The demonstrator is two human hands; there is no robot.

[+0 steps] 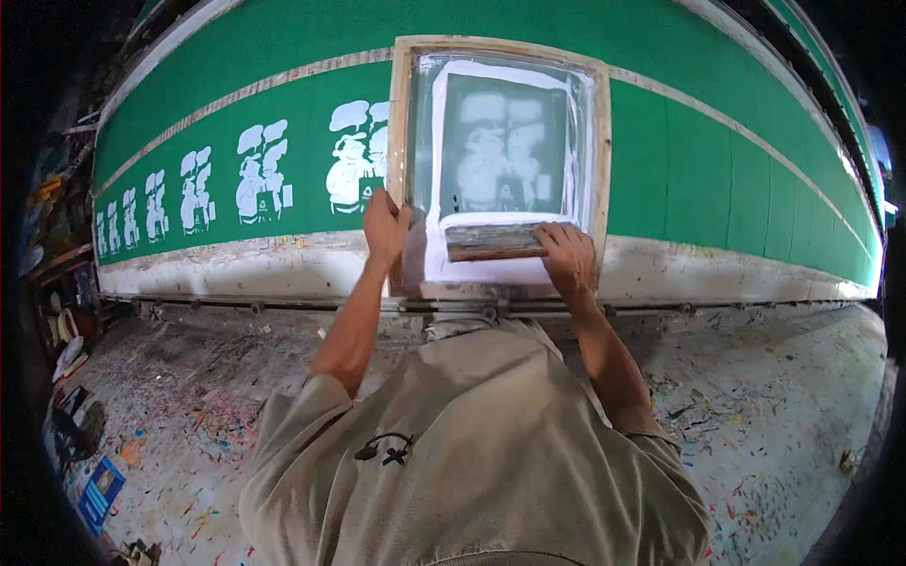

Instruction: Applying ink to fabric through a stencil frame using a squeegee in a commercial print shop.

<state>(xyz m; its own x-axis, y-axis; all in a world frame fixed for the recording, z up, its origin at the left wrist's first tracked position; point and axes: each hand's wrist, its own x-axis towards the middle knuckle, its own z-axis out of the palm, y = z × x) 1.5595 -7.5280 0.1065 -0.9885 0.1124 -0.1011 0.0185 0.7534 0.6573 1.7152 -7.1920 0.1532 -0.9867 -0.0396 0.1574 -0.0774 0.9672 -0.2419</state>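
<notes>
A wooden screen printing frame (402, 123) lies on green fabric (698, 160) straight ahead of me. White ink (438, 160) rings the picture area of its mesh, where pale figures show through. My left hand (385, 231) is closed at the lower part of the frame's left bar, thumb near the edge. A squeegee (493, 242), a wide flat bar with a worn wooden edge, lies across the mesh near the frame's close end. Closed over its right end is my right hand (568, 257); the thumb is partly hidden. White ink lies just beyond and below the squeegee.
White printed figures (264, 170) stand in a row on the fabric to the left. The long table's pale near edge (236, 264) runs across in front of me, with a rail (661, 307) below. The floor (189, 415) is paint-spattered; a blue packet (101, 495) lies there.
</notes>
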